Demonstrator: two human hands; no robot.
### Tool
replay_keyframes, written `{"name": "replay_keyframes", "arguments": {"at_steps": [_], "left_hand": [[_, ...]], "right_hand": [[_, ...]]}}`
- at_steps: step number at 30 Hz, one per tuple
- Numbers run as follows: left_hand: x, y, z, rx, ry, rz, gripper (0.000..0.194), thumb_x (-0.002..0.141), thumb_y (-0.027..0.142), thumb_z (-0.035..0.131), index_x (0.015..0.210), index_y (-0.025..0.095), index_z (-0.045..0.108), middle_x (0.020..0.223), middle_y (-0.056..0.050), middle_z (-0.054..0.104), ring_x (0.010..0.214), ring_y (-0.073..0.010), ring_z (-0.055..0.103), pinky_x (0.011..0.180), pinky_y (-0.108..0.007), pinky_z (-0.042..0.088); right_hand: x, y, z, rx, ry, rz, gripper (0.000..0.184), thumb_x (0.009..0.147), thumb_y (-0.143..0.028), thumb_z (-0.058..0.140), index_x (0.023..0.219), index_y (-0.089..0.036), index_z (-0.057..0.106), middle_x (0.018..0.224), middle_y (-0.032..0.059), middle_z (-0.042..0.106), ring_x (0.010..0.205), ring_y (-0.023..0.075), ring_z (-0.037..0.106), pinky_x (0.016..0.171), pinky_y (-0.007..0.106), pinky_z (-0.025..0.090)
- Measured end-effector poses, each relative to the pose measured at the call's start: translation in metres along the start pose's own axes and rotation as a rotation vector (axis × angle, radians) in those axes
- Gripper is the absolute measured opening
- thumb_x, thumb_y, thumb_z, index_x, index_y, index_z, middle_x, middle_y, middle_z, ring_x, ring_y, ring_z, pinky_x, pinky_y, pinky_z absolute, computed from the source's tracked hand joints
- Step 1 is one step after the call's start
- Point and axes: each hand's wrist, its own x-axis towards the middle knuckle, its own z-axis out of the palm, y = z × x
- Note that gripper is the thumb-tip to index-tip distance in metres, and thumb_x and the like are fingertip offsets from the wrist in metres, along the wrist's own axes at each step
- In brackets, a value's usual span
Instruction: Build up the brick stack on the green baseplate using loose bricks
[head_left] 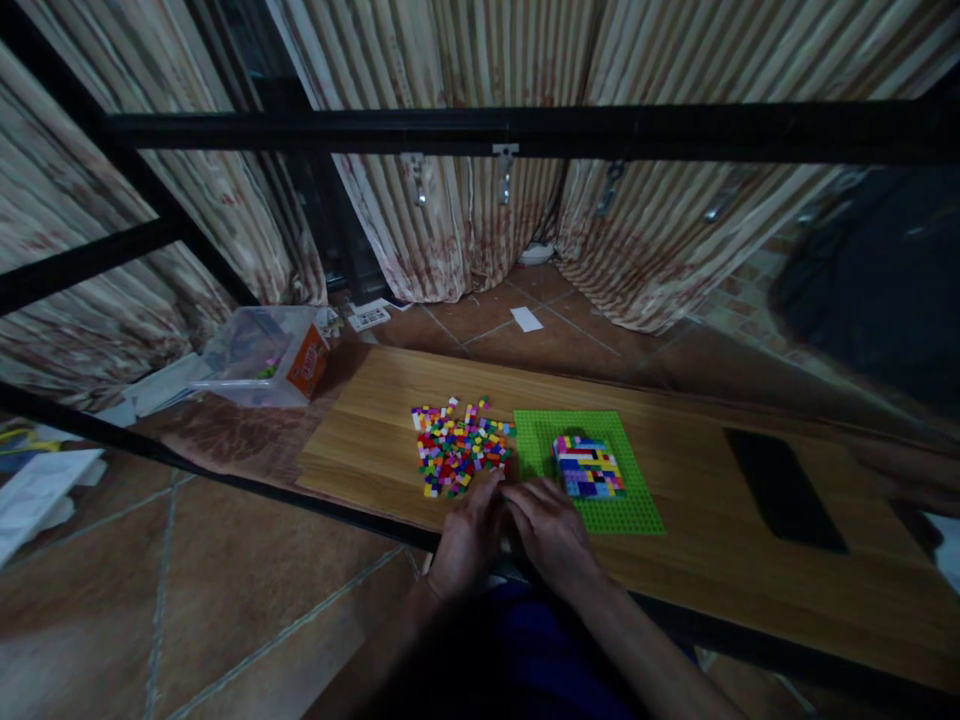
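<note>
Dark blue clothing (551,640) lies nearest the camera, flanked by 2 bare forearms whose hands meet at the near edge of a wooden tabletop (360,440). Left hand (469,535) and right hand (553,530) are close together, fingers curled and tips drawn toward each other; owing to the dim light, it cannot be told whether they grip a small piece. Just beyond the left hand is a spread of loose multicoloured bricks (461,450). Right of it, a green studded baseplate (637,505) carries the brick build (589,468), a low block of coloured rows set near its middle; the right hand overlaps the baseplate's near left corner in this view. Farther right rests a dark flat object (784,490). Beyond the tabletop's left end stands a clear plastic tub (255,365) with an orange label; striped curtains (450,60) hang behind.
</note>
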Motion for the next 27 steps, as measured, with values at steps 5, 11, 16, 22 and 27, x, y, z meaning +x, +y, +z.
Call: {"name": "replay_keyframes", "arguments": {"at_steps": [5,11,16,22,27], "left_hand": [[0.001,0.01,0.004,-0.109,0.032,-0.116,0.048,0.087,0.009,0.051,0.133,0.022,0.048,0.11,-0.006,0.072,0.1,-0.0183,0.069,0.085,-0.032,0.059],[0.005,0.017,0.009,-0.211,0.053,-0.248,0.037,0.086,0.009,0.054,0.121,0.021,0.056,0.095,-0.003,0.075,0.083,-0.0165,0.072,0.076,-0.028,0.059],[0.009,0.022,0.012,-0.148,0.101,-0.251,0.03,0.085,0.012,0.057,0.113,0.02,0.06,0.094,-0.004,0.074,0.086,-0.0184,0.072,0.078,-0.031,0.059],[0.015,0.016,0.008,-0.031,0.119,-0.042,0.024,0.09,0.013,0.052,0.11,0.019,0.062,0.106,-0.007,0.071,0.095,-0.0174,0.069,0.083,-0.031,0.058],[0.014,0.001,0.004,0.119,0.096,0.101,0.024,0.092,0.013,0.05,0.111,0.021,0.061,0.107,-0.006,0.071,0.101,-0.0182,0.067,0.087,-0.033,0.056]], "right_hand": [[-0.004,0.0,-0.001,0.003,0.019,0.027,0.025,0.094,-0.018,0.044,0.097,-0.025,0.068,0.092,0.0046,0.071,0.087,0.0218,0.062,0.081,0.036,0.05],[-0.007,0.0,0.003,0.034,0.092,0.085,0.024,0.093,-0.019,0.046,0.094,-0.025,0.069,0.09,0.0052,0.071,0.085,0.0218,0.064,0.077,0.036,0.052],[-0.012,0.003,0.002,0.114,0.155,0.173,0.022,0.092,-0.022,0.048,0.092,-0.026,0.07,0.088,0.0049,0.073,0.084,0.0222,0.067,0.078,0.038,0.053],[-0.015,0.011,-0.026,0.22,0.282,0.33,0.025,0.091,-0.032,0.053,0.109,-0.027,0.069,0.107,0.0063,0.072,0.099,0.0225,0.067,0.088,0.039,0.052],[-0.015,0.028,-0.053,0.209,0.305,0.334,0.025,0.093,-0.036,0.051,0.106,-0.026,0.07,0.107,0.0066,0.072,0.101,0.0221,0.065,0.091,0.04,0.05]]}}
